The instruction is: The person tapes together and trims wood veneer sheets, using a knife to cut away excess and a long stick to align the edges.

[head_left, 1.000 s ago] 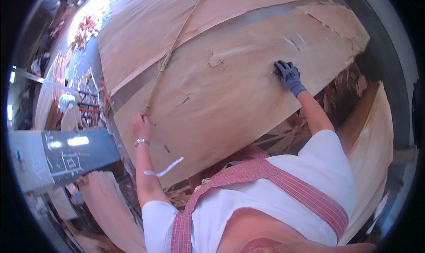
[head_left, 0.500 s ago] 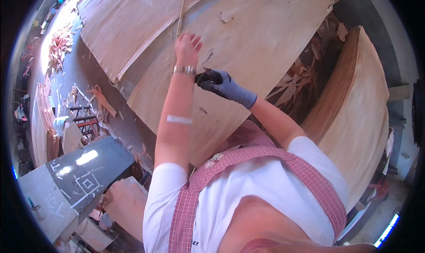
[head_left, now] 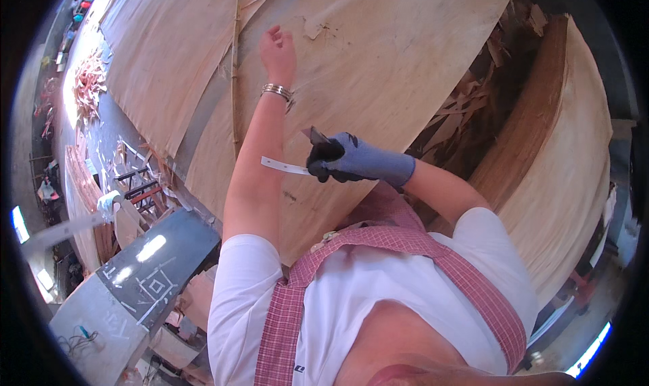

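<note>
My bare left hand, with a metal bracelet at its wrist, hovers over or rests on a large pale wood veneer sheet. Its fingers are loosely curled and apart, with nothing visible in them. Nearer to me, my right hand, in a blue-grey glove with black palm, is closed. A dark, flat, pointed blade sticks out from it; its handle is hidden. From the same hand a white strip with small holes stretches left across my left forearm. A thin stick lies left of my left hand.
A tall curved stack of veneer stands to the right, with torn scraps between it and the sheet. At lower left is a grey table with chalk-like marks. More veneer scraps lie at far left.
My left hand has moved off the thin stick, to its right, and its fingers have curled more. My right hand has come lower and nearer my body; the blade and white strip show more clearly.
</note>
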The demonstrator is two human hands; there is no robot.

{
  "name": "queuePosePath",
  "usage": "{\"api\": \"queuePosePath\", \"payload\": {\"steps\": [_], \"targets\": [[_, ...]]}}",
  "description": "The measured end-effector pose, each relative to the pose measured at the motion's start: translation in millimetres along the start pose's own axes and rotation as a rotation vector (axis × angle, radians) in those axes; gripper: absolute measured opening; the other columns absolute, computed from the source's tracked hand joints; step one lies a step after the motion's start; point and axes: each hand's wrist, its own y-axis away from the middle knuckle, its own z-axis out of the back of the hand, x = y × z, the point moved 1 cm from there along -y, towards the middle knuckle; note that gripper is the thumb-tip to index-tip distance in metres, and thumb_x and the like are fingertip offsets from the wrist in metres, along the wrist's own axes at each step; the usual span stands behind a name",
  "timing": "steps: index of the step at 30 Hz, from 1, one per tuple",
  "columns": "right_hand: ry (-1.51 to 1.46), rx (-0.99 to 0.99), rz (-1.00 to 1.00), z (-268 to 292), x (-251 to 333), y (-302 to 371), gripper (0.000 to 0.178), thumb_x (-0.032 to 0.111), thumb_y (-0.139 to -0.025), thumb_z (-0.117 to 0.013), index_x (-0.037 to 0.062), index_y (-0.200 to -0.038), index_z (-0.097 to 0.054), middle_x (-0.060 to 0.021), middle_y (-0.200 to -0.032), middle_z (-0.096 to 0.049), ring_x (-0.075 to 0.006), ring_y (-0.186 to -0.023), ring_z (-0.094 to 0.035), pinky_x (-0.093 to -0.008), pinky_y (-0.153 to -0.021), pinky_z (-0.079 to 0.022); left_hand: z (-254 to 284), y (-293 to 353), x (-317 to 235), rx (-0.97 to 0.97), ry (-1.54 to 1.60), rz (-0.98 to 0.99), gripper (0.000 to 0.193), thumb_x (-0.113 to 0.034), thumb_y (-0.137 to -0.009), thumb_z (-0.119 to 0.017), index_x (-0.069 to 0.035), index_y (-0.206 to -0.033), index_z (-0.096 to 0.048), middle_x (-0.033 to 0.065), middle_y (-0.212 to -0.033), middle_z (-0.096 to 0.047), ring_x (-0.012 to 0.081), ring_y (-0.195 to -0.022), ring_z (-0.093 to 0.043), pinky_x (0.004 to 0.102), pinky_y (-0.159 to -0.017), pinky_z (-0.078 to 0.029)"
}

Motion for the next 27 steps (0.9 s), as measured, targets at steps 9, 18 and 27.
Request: {"api": "queuePosePath", "payload": {"steps": [9, 18, 27], "targets": [[0.334, -0.174, -0.036, 118.9, 56.1, 57.7, 0.02, 0.026, -0.089, -0.067, 0.0067, -0.096, -0.07, 0.002, -0.069, -0.063, -0.0037, -0.054, -0.051, -0.019, -0.051, -0.042, -52.6, 40.3, -18.9, 0.24, -0.81, -0.624, 0.072, -0.04, -0.088, -0.062, -0.012, -0.149, -0.035, 0.0122, -0.156, -0.031, 0.0293, -0.146, -0.022, 0.0483, -0.119, -0.014], [0.262, -0.539, 0.213, 208.1, 105.0, -13.2, 0.019, 0.025, -0.091, -0.065, 0.0067, -0.093, -0.07, 0.0017, -0.07, -0.063, -0.0025, -0.052, -0.045, -0.0199, -0.047, -0.035, -58.6, 41.4, 1.1, 0.2, -0.785, -0.474, 0.069, -0.043, -0.09, -0.059, -0.007, -0.145, -0.038, 0.0119, -0.151, -0.039, 0.03, -0.142, -0.03, 0.0478, -0.118, -0.016], [0.11, -0.452, 0.087, 256.5, 73.3, -122.4, 0.02, 0.026, -0.089, -0.068, 0.0079, -0.098, -0.07, -0.001, -0.074, -0.066, -0.0034, -0.047, -0.042, -0.0204, -0.042, -0.031, -55.4, 35.0, 6.6, 0.155, -0.662, -0.471, 0.059, -0.037, -0.092, -0.057, -0.008, -0.141, -0.042, 0.0101, -0.145, -0.047, 0.0299, -0.139, -0.036, 0.0461, -0.117, -0.02]]}}
